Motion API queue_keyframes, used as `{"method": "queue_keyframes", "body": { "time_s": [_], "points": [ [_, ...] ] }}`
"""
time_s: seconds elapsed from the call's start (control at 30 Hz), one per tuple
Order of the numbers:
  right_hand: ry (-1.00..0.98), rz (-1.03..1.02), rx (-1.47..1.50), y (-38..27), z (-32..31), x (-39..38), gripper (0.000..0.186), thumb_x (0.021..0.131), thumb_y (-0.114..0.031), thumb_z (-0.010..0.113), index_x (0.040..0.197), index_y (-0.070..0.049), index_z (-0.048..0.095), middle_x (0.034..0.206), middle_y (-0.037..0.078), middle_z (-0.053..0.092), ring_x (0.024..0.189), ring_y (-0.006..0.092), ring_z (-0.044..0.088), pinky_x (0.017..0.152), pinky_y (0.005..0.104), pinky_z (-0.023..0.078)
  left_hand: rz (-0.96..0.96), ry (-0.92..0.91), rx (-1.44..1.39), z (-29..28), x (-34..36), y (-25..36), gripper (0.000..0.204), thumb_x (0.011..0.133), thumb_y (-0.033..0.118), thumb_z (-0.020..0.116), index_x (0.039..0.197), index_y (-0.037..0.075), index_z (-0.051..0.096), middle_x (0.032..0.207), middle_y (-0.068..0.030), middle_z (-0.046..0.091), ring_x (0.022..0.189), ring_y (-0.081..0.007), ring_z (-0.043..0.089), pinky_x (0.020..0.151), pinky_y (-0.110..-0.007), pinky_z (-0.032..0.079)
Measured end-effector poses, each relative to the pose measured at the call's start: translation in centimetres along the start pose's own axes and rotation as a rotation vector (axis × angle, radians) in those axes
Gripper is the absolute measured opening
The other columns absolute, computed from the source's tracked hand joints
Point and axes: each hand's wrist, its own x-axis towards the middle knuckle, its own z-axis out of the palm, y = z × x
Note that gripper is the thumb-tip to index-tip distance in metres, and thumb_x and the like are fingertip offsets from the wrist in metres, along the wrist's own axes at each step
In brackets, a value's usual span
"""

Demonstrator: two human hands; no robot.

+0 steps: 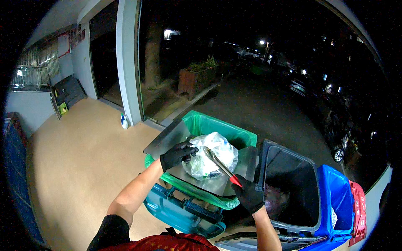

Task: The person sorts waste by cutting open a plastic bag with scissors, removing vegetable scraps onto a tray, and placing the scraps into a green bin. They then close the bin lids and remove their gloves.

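Smooth tan floor [71,159] left of the green-lined rectangular bin [243,136]. Over the bin's left side, black-gloved left hand [179,155], half-curled beside the clear, bulging plastic bag [226,151] atop the bin's grey metal tray [172,138]; impossible to tell if gripping. Rightward, red-handled steel tongs [220,164] against the bag, held by black-gloved right hand [250,195] at the bin's near-right edge. Seemingly steadying and probing; probably calls next for a firm pinch.

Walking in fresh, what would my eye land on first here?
Probably the bulging, see-through white plastic bag, bright on the grey metal sheet at the centre. Next, the black-gloved right hand holding silver metal tongs with a red grip over it, and the black-gloved left hand at its left edge. Then the bright blue lined bin at lower right.
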Motion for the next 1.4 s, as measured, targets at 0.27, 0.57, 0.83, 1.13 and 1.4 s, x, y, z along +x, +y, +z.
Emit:
{"method": "queue_keyframes", "body": {
  "time_s": [0.27, 0.57, 0.83, 1.13, 1.4],
  "points": [
    [0.011, 0.055, 0.145, 2.0, 0.5, 0.0, 0.042, 0.087, -0.026, 0.073, 0.124, -0.007, 0.065, 0.1, 0.023, 0.071, 0.085, 0.0391, 0.07, 0.071, 0.0424, 0.056, 0.325, -0.02, 0.55, -1.2, -3.3, -4.3, 0.04, 0.097, 0.013, 0.061, 0.137, 0.008, 0.054, 0.14, -0.0062, 0.053, 0.12, -0.0177, 0.054, 0.093, -0.033, 0.05],
    [0.073, -0.139, -0.301, 1.0, -1.0, -0.6, 0.054, 0.083, -0.033, 0.074, 0.129, -0.008, 0.06, 0.087, 0.017, 0.069, 0.072, 0.0371, 0.068, 0.06, 0.0464, 0.053, 0.48, 0.4, 1.048, -1.1, -0.6, -3.9, 0.036, 0.092, 0.019, 0.065, 0.128, 0.012, 0.062, 0.134, -0.0171, 0.058, 0.115, -0.0357, 0.059, 0.099, -0.044, 0.047],
    [0.016, -0.072, -0.473, -1.2, 0.3, -1.1, 0.042, 0.091, -0.03, 0.061, 0.128, -0.012, 0.063, 0.075, 0.015, 0.065, 0.061, 0.034, 0.063, 0.056, 0.0482, 0.048, 0.287, 0.442, 1.607, 0.9, 5.9, -4.9, 0.017, 0.087, 0.022, 0.061, 0.1, 0.011, 0.064, 0.117, -0.0145, 0.06, 0.123, -0.0376, 0.052, 0.091, -0.052, 0.05],
    [0.132, 0.027, -0.5, 1.0, 1.2, -1.3, 0.041, 0.09, -0.032, 0.063, 0.127, -0.016, 0.064, 0.081, 0.017, 0.069, 0.064, 0.0344, 0.067, 0.055, 0.0468, 0.05, 0.365, 0.493, 1.524, 0.6, 6.0, -4.4, 0.015, 0.083, 0.016, 0.059, 0.097, 0.011, 0.063, 0.12, -0.0197, 0.057, 0.104, -0.0368, 0.061, 0.082, -0.05, 0.05],
    [0.197, -0.073, -0.383, 0.4, 0.0, -2.2, 0.053, 0.082, -0.034, 0.072, 0.13, -0.013, 0.061, 0.077, 0.016, 0.067, 0.062, 0.0349, 0.065, 0.054, 0.0461, 0.05, 0.437, 0.487, 1.308, 1.0, 5.7, -4.4, 0.014, 0.087, 0.019, 0.058, 0.092, 0.008, 0.064, 0.113, -0.0194, 0.061, 0.106, -0.0399, 0.058, 0.096, -0.048, 0.045]
  ]
}}
